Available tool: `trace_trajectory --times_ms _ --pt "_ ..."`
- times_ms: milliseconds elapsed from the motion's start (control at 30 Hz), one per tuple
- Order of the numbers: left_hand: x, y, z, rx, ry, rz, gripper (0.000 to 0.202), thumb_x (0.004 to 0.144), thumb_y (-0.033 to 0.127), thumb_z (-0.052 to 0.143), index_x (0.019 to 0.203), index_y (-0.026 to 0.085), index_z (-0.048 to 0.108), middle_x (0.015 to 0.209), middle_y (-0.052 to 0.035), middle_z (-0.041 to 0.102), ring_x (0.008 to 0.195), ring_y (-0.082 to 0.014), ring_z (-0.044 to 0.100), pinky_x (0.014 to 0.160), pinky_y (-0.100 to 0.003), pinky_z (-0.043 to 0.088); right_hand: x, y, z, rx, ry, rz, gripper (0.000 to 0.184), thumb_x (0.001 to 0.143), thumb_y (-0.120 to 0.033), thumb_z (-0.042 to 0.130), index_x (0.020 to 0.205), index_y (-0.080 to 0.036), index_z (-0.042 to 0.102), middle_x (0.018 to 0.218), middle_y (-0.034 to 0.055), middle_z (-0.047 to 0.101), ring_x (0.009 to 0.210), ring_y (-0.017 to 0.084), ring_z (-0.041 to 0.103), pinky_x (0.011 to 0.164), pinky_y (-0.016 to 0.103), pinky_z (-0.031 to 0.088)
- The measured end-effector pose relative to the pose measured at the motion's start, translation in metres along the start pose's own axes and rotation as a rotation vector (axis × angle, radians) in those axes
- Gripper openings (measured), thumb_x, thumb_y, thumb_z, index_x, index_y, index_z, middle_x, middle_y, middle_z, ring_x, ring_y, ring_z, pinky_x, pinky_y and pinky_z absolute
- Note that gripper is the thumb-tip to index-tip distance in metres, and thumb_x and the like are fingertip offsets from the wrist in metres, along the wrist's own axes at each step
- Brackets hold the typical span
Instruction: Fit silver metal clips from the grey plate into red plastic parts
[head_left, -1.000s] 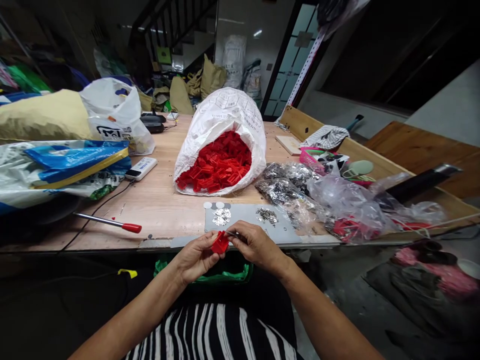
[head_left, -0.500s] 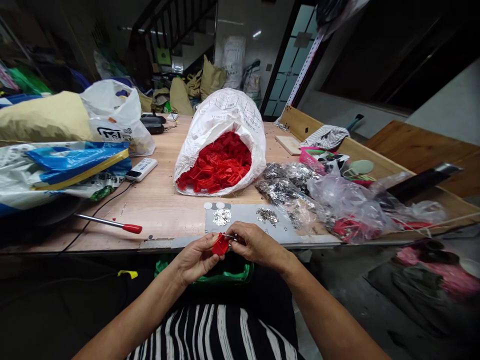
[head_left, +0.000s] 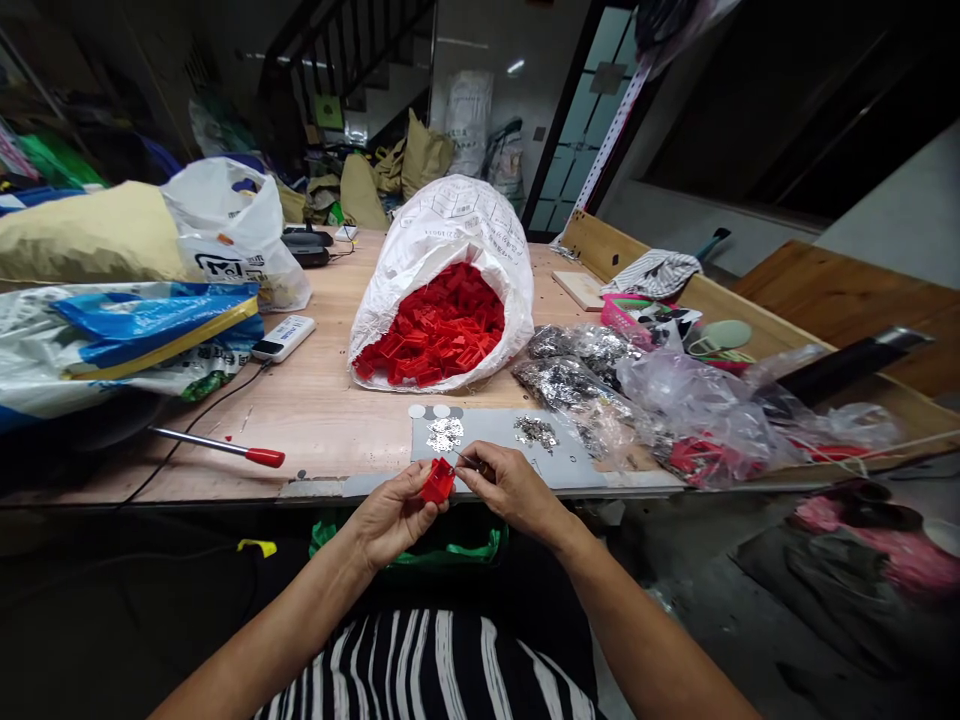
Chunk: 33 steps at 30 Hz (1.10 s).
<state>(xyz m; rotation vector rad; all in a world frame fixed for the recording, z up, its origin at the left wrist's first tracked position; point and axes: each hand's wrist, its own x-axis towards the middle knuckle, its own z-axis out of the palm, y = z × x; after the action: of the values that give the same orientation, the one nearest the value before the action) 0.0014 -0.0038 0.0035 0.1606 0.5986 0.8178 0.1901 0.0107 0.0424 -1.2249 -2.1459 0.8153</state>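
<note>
Between the thumb and fingers of my left hand is a small red plastic housing, its open side tilted up toward me. My right hand grips slim dark tweezers, with the thin tip at the upper right edge of the housing. Whether the tip holds a small part is too fine to tell. Just beyond my hands, a grey mat carries a pile of shiny silver metal pieces and a pile of darker small metal pieces.
Past the mat, a white woven sack lies open toward me, full of red housings. Plastic bags of metal parts crowd the right. A red-handled rod, a white device and large bags stand left. A green-rimmed container is below the edge.
My right hand has drawn the tweezers slightly back and up from the red housing. My left hand has turned the housing a little, showing more of its inside.
</note>
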Motion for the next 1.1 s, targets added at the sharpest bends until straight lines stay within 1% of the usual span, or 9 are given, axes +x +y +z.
trace_trajectory --times_ms 100,233,367,633,800,933,1033,1100 --pt "0.001 -0.002 -0.001 -0.001 -0.017 0.018 0.01 0.084 0.013 0.058 0.094 0.013 0.055 0.082 -0.0067 0.065 0.059 -0.0126 0.067 0.047 -0.014 0.053 0.0 -0.002 0.005 -0.009 0.023 0.027 0.008 0.086 -0.021 0.052 0.08 -0.018 0.056 0.07 -0.0013 0.058 0.061 0.011 0.048 0.058 0.022 0.037" --pt "0.001 -0.003 -0.002 0.009 -0.032 0.036 0.009 0.084 0.012 0.059 0.092 0.013 0.056 0.081 -0.0053 0.065 0.059 -0.0121 0.067 0.048 -0.014 0.054 0.001 -0.006 0.012 -0.028 0.076 0.082 0.006 0.083 -0.018 0.051 0.078 -0.019 0.054 0.068 -0.0026 0.057 0.059 0.01 0.048 0.058 0.021 0.037" --pt "0.002 -0.003 -0.003 -0.005 -0.019 0.066 0.007 0.085 0.013 0.058 0.092 0.013 0.055 0.08 -0.0053 0.065 0.06 -0.0109 0.066 0.049 -0.013 0.053 0.002 -0.008 0.012 -0.092 0.097 0.108 0.005 0.08 -0.017 0.052 0.076 -0.019 0.053 0.067 -0.0019 0.059 0.06 0.011 0.051 0.058 0.021 0.038" --pt "0.007 -0.006 -0.011 0.045 -0.051 0.047 0.015 0.081 0.014 0.063 0.093 0.014 0.055 0.08 -0.0038 0.065 0.059 -0.0118 0.067 0.049 -0.014 0.054 0.002 -0.013 0.006 -0.259 0.036 0.162 0.007 0.078 -0.016 0.052 0.072 -0.02 0.055 0.067 -0.0009 0.061 0.058 0.011 0.052 0.055 0.022 0.033" --pt "0.012 -0.009 -0.016 0.055 -0.09 0.006 0.016 0.08 0.014 0.064 0.094 0.013 0.056 0.08 -0.0043 0.065 0.06 -0.0128 0.068 0.049 -0.014 0.053 0.004 -0.017 0.004 -0.292 -0.033 0.157 0.005 0.079 -0.019 0.055 0.076 -0.019 0.059 0.07 0.0014 0.064 0.061 0.013 0.054 0.056 0.022 0.032" --pt "0.011 -0.008 -0.016 0.027 -0.065 -0.013 0.017 0.081 0.015 0.063 0.097 0.013 0.056 0.084 -0.0069 0.066 0.06 -0.0124 0.068 0.049 -0.013 0.053 0.005 -0.014 0.0 -0.234 -0.072 0.117 0.006 0.08 -0.016 0.055 0.081 -0.019 0.06 0.076 0.0014 0.064 0.067 0.013 0.055 0.06 0.023 0.034" --pt "0.01 -0.006 -0.015 0.012 -0.026 -0.018 0.017 0.083 0.015 0.061 0.098 0.014 0.054 0.084 -0.0077 0.065 0.06 -0.0126 0.067 0.047 -0.013 0.052 0.005 -0.009 -0.002 -0.107 -0.046 0.097 0.007 0.084 -0.018 0.052 0.084 -0.019 0.059 0.081 0.0003 0.064 0.07 0.012 0.054 0.063 0.023 0.037" --pt "0.009 -0.005 -0.014 0.011 -0.018 -0.016 0.017 0.082 0.015 0.061 0.097 0.016 0.053 0.083 -0.0068 0.064 0.059 -0.0123 0.067 0.047 -0.013 0.051 0.005 -0.006 -0.001 -0.038 -0.032 0.101 0.009 0.086 -0.021 0.05 0.083 -0.019 0.058 0.077 -0.0009 0.062 0.068 0.012 0.052 0.063 0.022 0.038"
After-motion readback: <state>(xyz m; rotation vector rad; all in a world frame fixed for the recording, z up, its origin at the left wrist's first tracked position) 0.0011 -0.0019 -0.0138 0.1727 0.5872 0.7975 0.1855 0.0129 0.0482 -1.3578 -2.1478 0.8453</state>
